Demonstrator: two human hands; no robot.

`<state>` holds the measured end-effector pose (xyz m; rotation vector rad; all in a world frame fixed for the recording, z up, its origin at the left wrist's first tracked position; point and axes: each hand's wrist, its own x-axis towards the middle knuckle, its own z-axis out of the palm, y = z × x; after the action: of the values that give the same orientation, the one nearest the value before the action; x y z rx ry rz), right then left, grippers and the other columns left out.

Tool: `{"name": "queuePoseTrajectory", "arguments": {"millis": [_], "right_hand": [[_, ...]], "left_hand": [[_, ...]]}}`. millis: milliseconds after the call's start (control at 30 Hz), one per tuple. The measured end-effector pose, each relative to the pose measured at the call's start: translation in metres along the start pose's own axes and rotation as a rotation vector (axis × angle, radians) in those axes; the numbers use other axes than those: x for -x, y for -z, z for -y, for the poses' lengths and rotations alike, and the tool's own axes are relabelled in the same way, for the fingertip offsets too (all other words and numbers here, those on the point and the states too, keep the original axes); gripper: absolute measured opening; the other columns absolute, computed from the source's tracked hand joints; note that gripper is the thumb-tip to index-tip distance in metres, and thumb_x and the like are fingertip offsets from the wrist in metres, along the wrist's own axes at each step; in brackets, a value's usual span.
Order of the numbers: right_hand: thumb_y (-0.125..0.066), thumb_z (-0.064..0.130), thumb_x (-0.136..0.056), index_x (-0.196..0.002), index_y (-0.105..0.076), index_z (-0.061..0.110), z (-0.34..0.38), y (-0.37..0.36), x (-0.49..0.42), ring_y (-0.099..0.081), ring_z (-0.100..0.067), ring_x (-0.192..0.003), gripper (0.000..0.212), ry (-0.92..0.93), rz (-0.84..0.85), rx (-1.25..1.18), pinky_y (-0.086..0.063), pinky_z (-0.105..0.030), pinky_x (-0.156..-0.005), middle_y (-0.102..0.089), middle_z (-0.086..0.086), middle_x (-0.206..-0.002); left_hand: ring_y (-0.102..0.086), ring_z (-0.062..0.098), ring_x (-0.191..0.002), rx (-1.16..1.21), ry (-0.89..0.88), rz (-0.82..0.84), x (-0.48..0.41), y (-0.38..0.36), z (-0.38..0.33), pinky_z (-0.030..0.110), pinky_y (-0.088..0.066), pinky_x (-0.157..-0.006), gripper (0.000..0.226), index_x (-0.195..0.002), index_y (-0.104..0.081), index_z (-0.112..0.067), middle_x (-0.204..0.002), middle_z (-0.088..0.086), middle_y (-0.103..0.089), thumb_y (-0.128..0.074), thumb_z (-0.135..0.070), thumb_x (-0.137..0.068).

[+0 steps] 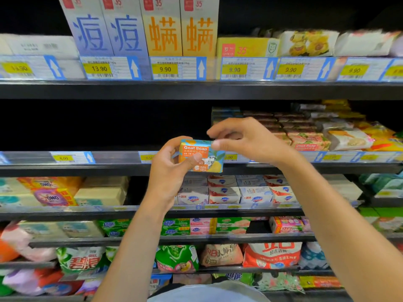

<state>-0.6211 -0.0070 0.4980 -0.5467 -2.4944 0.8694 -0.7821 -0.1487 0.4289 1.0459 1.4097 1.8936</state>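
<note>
**shelf_stacker:** Goat Soap box [201, 156] up in front of the price rail [72, 158], overlapping it and clear of any shelf. Gripped in the left hand [168, 171], thumb flat across the printed front, fingers wrapped round the left end and back. Right hand [246, 140] just above the rail, thumb tip on the box's top right corner, other fingers curled over it. Reads as a light pinch.

**aisle9:** So mid-check or mid-restock?

**shelf_stacker:** Looks like a turn or a label check before shelving, going by the grip. Matching stack of Goat Soap packs [305, 143] just above the rail, off to the right. Dark gap behind the rail, straight ahead. Next up, probably: square the box, label forward, then lift over the rail into that gap or onto the stack. Can't tell which.

**aisle9:** Anything tricky about handling?

**shelf_stacker:** Not really. Small rectangular carton, thin card by the look of it, smooth print in orange, teal and yellow, crisp corners. Likely stiff enough for a two-finger hold, but easy to dent with a hard squeeze. Flat faces, so should stack neatly.
</note>
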Motion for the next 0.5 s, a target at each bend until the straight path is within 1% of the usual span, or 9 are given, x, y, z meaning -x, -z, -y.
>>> {"name": "queuePoseTrajectory", "arguments": {"millis": [67, 133, 233, 333, 400, 433, 500], "right_hand": [[-0.078, 0.044, -0.086, -0.125, -0.072, 0.023, 0.002, -0.001, 0.004, -0.071, -0.002, -0.103, 0.044, -0.002, 0.029, 0.023, -0.061, -0.027, -0.087, -0.073, 0.017, -0.11], [-0.077, 0.046, -0.084, -0.127, -0.071, 0.022, 0.002, 0.002, 0.003, -0.071, -0.002, -0.103, 0.049, 0.0, 0.023, 0.031, -0.061, -0.029, -0.089, -0.073, 0.015, -0.114], [-0.079, 0.037, -0.087, -0.125, -0.071, 0.02, 0.002, 0.008, 0.0, -0.071, -0.005, -0.104, 0.043, -0.016, 0.073, 0.043, -0.06, -0.031, -0.091, -0.074, 0.008, -0.115], [-0.078, 0.031, -0.091, -0.122, -0.072, 0.02, 0.0, 0.016, -0.003, -0.07, -0.006, -0.103, 0.033, -0.014, 0.12, 0.1, -0.06, -0.03, -0.09, -0.075, 0.008, -0.112], [-0.077, 0.027, -0.092, -0.123, -0.071, 0.02, -0.003, 0.022, -0.006, -0.07, -0.006, -0.104, 0.032, -0.013, 0.096, 0.096, -0.06, -0.031, -0.09, -0.074, 0.008, -0.115], [-0.078, 0.025, -0.092, -0.125, -0.07, 0.018, -0.006, 0.025, -0.008, -0.07, -0.007, -0.105, 0.034, -0.016, 0.072, 0.097, -0.06, -0.032, -0.091, -0.073, 0.007, -0.117], [-0.079, 0.026, -0.091, -0.13, -0.069, 0.015, -0.013, 0.029, -0.013, -0.069, -0.01, -0.109, 0.041, -0.054, 0.02, 0.102, -0.059, -0.039, -0.097, -0.072, 0.003, -0.121]], "left_hand": [[-0.072, 0.017, -0.108, 0.006, -0.008, 0.007, -0.002, -0.004, -0.002, 0.03, -0.061, -0.083, 0.038, -0.122, -0.065, -0.023, -0.113, -0.001, -0.074, -0.078, -0.021, -0.086], [-0.071, 0.017, -0.109, -0.009, -0.026, 0.006, -0.004, -0.008, -0.004, 0.033, -0.061, -0.087, 0.04, -0.125, -0.064, -0.021, -0.115, -0.001, -0.074, -0.078, -0.021, -0.088], [-0.071, 0.014, -0.109, -0.059, -0.046, 0.026, -0.006, -0.012, -0.005, 0.032, -0.061, -0.086, 0.049, -0.13, -0.062, -0.021, -0.117, -0.001, -0.072, -0.078, -0.028, -0.084], [-0.069, 0.014, -0.114, -0.146, -0.091, 0.076, -0.008, -0.013, -0.005, 0.035, -0.061, -0.089, 0.053, -0.137, -0.059, -0.023, -0.126, -0.003, -0.067, -0.074, -0.035, -0.087], [-0.064, 0.009, -0.12, -0.256, -0.178, 0.086, -0.011, -0.011, -0.004, 0.027, -0.058, -0.092, 0.047, -0.14, -0.056, -0.024, -0.132, -0.007, -0.06, -0.069, -0.033, -0.096], [-0.062, 0.006, -0.121, -0.328, -0.238, 0.073, -0.013, -0.01, -0.003, 0.023, -0.056, -0.094, 0.042, -0.14, -0.056, -0.023, -0.132, -0.008, -0.058, -0.066, -0.029, -0.1], [-0.06, 0.006, -0.119, -0.527, -0.402, 0.014, -0.016, -0.003, 0.003, 0.02, -0.054, -0.095, 0.033, -0.135, -0.061, -0.016, -0.128, -0.004, -0.058, -0.062, -0.02, -0.103]]}}
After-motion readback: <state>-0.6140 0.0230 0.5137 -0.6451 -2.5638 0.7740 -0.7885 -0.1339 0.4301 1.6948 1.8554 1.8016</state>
